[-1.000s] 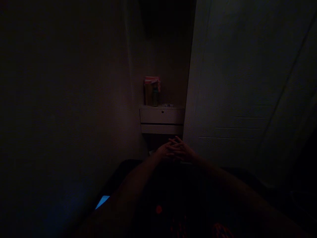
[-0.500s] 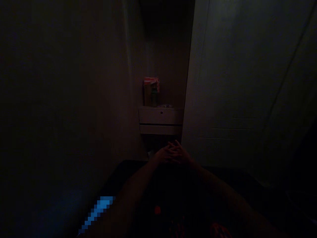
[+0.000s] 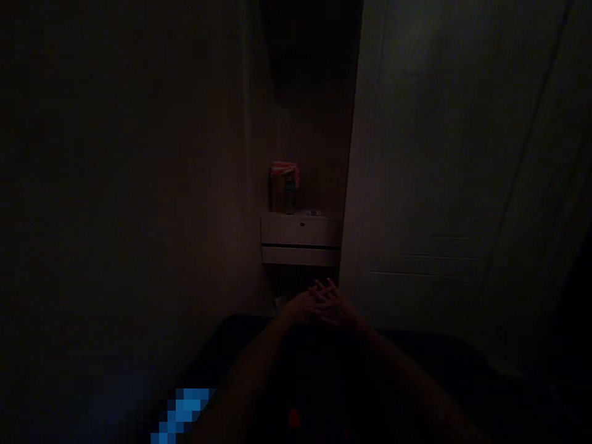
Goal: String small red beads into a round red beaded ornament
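Both arms stretch forward in very dim light, and the hands meet near the middle of the view. My left hand comes from the left, its fingers laced through those of my right hand. Fingers of both hands look stretched and apart, with several tips sticking up. No object shows in either hand. Just beyond them is a pale drawer unit with a small round lock. On top of it stand a red-and-white striped item, a brown box-like item and a greenish bottle.
A plain wall runs along the left. On the right stands a large pale panel, perhaps a cupboard door. A dark surface lies under the arms. At lower left a blue, pixelated bright patch glows. A small item lies on the drawer unit.
The drawer unit and hands sit lower in the view than before, as the camera has tilted up slightly. The fingers stay interlaced throughout.
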A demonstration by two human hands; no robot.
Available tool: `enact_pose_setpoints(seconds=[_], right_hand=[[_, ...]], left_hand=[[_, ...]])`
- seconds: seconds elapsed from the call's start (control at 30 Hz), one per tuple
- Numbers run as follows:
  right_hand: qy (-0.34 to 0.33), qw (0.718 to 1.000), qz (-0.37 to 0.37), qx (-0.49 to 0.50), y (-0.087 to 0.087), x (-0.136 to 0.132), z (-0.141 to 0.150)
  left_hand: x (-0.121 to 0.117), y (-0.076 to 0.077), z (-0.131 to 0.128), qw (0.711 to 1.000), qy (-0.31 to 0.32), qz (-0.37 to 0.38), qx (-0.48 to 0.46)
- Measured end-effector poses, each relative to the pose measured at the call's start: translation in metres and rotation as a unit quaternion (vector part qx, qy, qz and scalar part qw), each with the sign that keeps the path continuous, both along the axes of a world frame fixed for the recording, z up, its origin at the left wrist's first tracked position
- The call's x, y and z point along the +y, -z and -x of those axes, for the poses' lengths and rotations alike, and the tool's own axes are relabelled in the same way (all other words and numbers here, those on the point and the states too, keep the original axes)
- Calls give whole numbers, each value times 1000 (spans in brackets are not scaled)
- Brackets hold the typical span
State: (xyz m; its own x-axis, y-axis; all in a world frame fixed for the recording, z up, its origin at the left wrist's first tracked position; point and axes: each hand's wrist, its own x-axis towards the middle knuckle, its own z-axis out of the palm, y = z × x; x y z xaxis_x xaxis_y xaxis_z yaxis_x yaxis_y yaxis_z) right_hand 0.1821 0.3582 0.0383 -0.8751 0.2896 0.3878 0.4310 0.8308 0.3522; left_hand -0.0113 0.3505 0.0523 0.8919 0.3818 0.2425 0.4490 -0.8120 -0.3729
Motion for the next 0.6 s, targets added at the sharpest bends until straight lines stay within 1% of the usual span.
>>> enact_pose_setpoints(seconds=[0.17, 0.27, 0.4, 0.5, 0.6], right_hand=[[-5, 1000, 6, 25, 0, 1, 5], [-5, 999, 7, 50, -5, -5, 8], [-7, 997, 11, 77, -10, -14, 10], [-17, 996, 19, 82, -8, -17, 11], [-22, 995, 32, 87, -3, -20, 11]], left_hand=[[-12, -1, -2, 999, -3, -25, -28], [-13, -4, -3, 998, -6, -39, -42], [-14, -7, -2, 998, -1, -45, -36], [-16, -4, -1, 998, -5, -43, -36], [-19, 3, -1, 999, -10, -35, -38]])
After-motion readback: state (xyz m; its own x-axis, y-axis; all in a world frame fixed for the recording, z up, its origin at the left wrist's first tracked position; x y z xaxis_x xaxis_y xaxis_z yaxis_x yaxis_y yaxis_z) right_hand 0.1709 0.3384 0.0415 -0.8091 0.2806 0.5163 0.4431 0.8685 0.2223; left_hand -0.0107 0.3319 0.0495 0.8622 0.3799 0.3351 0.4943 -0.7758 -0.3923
